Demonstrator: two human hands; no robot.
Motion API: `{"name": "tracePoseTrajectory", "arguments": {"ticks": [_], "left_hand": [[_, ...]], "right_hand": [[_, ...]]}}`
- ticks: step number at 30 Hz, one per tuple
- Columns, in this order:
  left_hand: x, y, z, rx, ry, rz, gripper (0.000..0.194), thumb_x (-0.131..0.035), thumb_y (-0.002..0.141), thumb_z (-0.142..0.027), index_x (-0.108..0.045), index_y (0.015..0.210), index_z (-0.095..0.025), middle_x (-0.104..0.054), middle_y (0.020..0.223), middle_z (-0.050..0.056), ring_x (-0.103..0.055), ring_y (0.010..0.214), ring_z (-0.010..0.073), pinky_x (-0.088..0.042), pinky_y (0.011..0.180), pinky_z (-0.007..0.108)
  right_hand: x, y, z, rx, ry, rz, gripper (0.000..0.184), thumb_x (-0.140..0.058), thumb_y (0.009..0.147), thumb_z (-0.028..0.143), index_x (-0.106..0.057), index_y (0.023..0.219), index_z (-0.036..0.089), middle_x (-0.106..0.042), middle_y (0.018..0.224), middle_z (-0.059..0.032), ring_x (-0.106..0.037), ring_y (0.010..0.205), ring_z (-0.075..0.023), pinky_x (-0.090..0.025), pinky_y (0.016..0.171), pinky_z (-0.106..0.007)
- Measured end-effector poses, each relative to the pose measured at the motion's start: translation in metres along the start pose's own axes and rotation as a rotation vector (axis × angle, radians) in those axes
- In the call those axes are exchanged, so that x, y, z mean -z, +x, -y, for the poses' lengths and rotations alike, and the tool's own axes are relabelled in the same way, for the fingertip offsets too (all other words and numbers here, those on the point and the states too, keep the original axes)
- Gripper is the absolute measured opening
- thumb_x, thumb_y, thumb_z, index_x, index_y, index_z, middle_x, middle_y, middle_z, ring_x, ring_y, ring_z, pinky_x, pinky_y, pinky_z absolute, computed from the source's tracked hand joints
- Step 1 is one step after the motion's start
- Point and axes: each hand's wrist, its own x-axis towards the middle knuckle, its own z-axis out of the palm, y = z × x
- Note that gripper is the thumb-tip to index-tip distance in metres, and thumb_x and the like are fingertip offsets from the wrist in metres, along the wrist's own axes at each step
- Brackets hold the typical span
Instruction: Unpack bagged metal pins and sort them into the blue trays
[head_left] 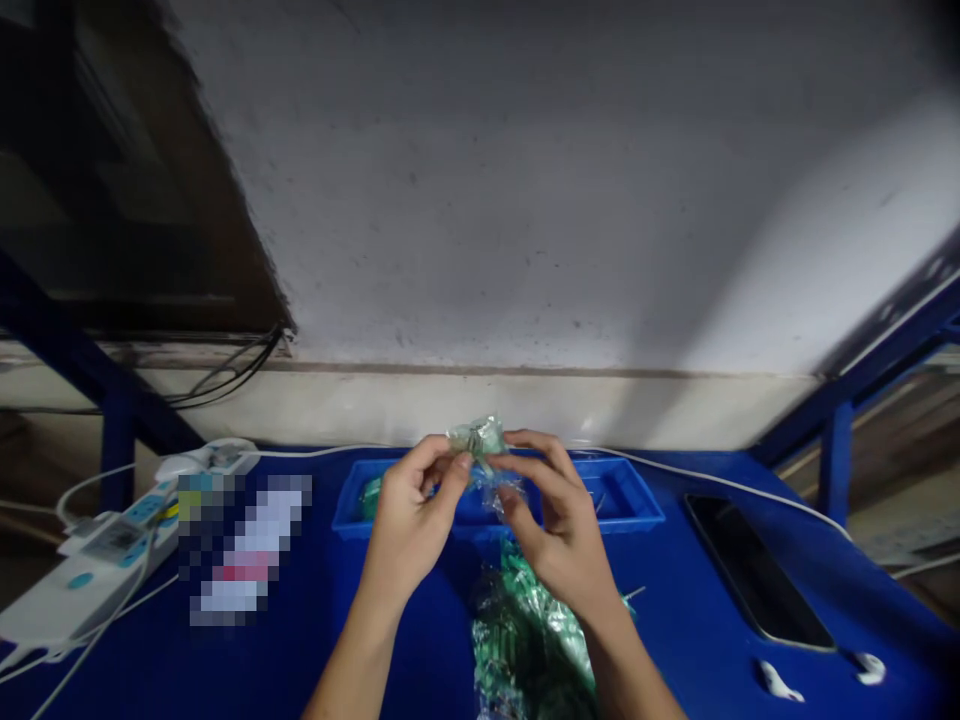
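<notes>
Wall (pixel 487 200): pale, scuffed, fills the upper view. Blue table (pixel 420 640) below it, in front of you. Dark opening (pixel 112 150) at upper left, black wires (pixel 232 375) at its lower corner. Blue frame bars at both sides, left bar (pixel 118 450) and right bar (pixel 835 460).

Tray (pixel 637 505): blue, shallow, at the table's far side, behind your hands; something green in its left end. Power strip (pixel 45 600), white, slanted along the left side, plugs and cords on it. Beside it, an item (pixel 247 550) blurred out by pixelation. White cord (pixel 720 485) runs along the back and down the right.

Your left hand (pixel 412 510): thumb and fingers pinching the packet (pixel 484 437), a small, clear greenish plastic one, held up at the tray's far edge as you see it. Your right hand (pixel 559 520): fingers curved, fingertips at the packet's right side, thumb lower by loose clear film; cannot tell whether they close on it.

Pile (pixel 517 640) of green, shiny plastic-wrapped pieces on the table, nearer you than the tray, partly behind your right forearm. Phone (pixel 757 575), dark screen up, lies slanted at right. Smallest: two white earbuds (pixel 780 682), near the phone's lower end, apart from each other.
</notes>
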Motion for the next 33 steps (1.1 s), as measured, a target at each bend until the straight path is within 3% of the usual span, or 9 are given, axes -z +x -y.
{"name": "tracePoseTrajectory", "arguments": {"ticks": [3, 6, 10, 14, 19, 22, 25, 28, 33], "left_hand": [[0.002, -0.002, -0.010, -0.249, 0.205, -0.063, 0.010, -0.056, 0.084, -0.019, -0.064, 0.091, -0.021, -0.064, 0.084, 0.000, -0.058, 0.076, 0.0129, -0.046, 0.072, 0.026], [0.001, -0.004, -0.013, -0.458, 0.311, 0.000, 0.024, -0.053, 0.084, -0.010, -0.066, 0.097, -0.025, -0.064, 0.096, 0.002, -0.057, 0.092, 0.0156, -0.047, 0.082, 0.031], [-0.003, -0.005, -0.013, -0.536, 0.406, 0.036, 0.032, -0.050, 0.083, -0.006, -0.069, 0.094, -0.031, -0.054, 0.118, 0.002, -0.050, 0.109, 0.0192, -0.047, 0.085, 0.036], [0.000, -0.007, -0.018, -0.416, 0.376, 0.021, 0.020, -0.053, 0.085, -0.019, -0.069, 0.094, -0.028, -0.048, 0.123, 0.003, -0.047, 0.112, 0.0210, -0.046, 0.088, 0.036], [0.013, -0.007, -0.022, -0.159, 0.131, 0.017, 0.030, -0.045, 0.089, -0.041, -0.066, 0.095, -0.020, -0.061, 0.090, 0.004, -0.058, 0.084, 0.0161, -0.048, 0.071, 0.027], [0.021, -0.007, -0.021, -0.068, 0.021, 0.084, 0.026, -0.052, 0.086, -0.040, -0.064, 0.094, -0.018, -0.060, 0.070, 0.001, -0.057, 0.067, 0.0134, -0.047, 0.061, 0.024], [0.027, -0.006, -0.021, -0.073, -0.012, 0.114, 0.021, -0.060, 0.080, -0.032, -0.063, 0.095, -0.017, -0.062, 0.074, 0.001, -0.058, 0.066, 0.0129, -0.047, 0.059, 0.023], [0.029, -0.004, -0.021, -0.142, 0.122, 0.006, 0.020, -0.060, 0.080, -0.029, -0.063, 0.094, -0.017, -0.065, 0.079, 0.002, -0.061, 0.069, 0.0139, -0.048, 0.062, 0.024], [0.032, -0.003, 0.001, -0.284, 0.627, -0.291, 0.019, -0.052, 0.083, -0.025, -0.066, 0.095, -0.021, -0.067, 0.088, 0.004, -0.060, 0.076, 0.0186, -0.046, 0.069, 0.030]], "right_hand": [[0.005, 0.003, 0.000, -0.161, 0.223, -0.008, 0.020, -0.057, 0.081, 0.025, -0.066, 0.099, 0.026, -0.056, 0.108, -0.0044, -0.052, 0.103, -0.0196, -0.042, 0.086, -0.034], [0.008, 0.004, -0.002, -0.319, 0.391, -0.080, 0.022, -0.050, 0.087, 0.035, -0.068, 0.088, 0.022, -0.061, 0.089, -0.0032, -0.055, 0.087, -0.0169, -0.043, 0.076, -0.031], [0.010, 0.005, 0.000, -0.410, 0.410, -0.077, 0.018, -0.059, 0.081, 0.036, -0.067, 0.086, 0.021, -0.063, 0.080, -0.0015, -0.055, 0.075, -0.0145, -0.044, 0.069, -0.028], [0.009, 0.004, 0.011, -0.247, 0.238, -0.149, 0.014, -0.060, 0.080, 0.030, -0.065, 0.090, 0.021, -0.064, 0.084, -0.0015, -0.057, 0.076, -0.0145, -0.046, 0.070, -0.030], [0.002, -0.003, 0.024, 0.079, -0.090, -0.179, 0.017, -0.055, 0.081, 0.018, -0.067, 0.090, 0.025, -0.059, 0.094, -0.0025, -0.056, 0.089, -0.0158, -0.047, 0.076, -0.032], [-0.004, -0.007, 0.023, 0.204, -0.192, -0.129, 0.025, -0.053, 0.080, 0.012, -0.067, 0.093, 0.028, -0.055, 0.102, -0.0035, -0.054, 0.098, -0.0186, -0.047, 0.081, -0.036], [-0.010, -0.008, 0.018, 0.249, -0.214, -0.047, 0.034, -0.048, 0.081, 0.008, -0.065, 0.100, 0.030, -0.051, 0.111, -0.0044, -0.051, 0.105, -0.0201, -0.048, 0.081, -0.037], [-0.014, -0.007, 0.016, 0.271, -0.248, 0.030, 0.035, -0.049, 0.081, 0.009, -0.062, 0.105, 0.030, -0.049, 0.116, -0.0047, -0.049, 0.110, -0.0208, -0.047, 0.086, -0.038], [-0.007, -0.009, 0.033, 0.240, -0.350, 0.099, 0.027, -0.053, 0.084, 0.021, -0.059, 0.109, 0.026, -0.058, 0.107, -0.0057, -0.048, 0.109, -0.0222, -0.042, 0.092, -0.041]]}}
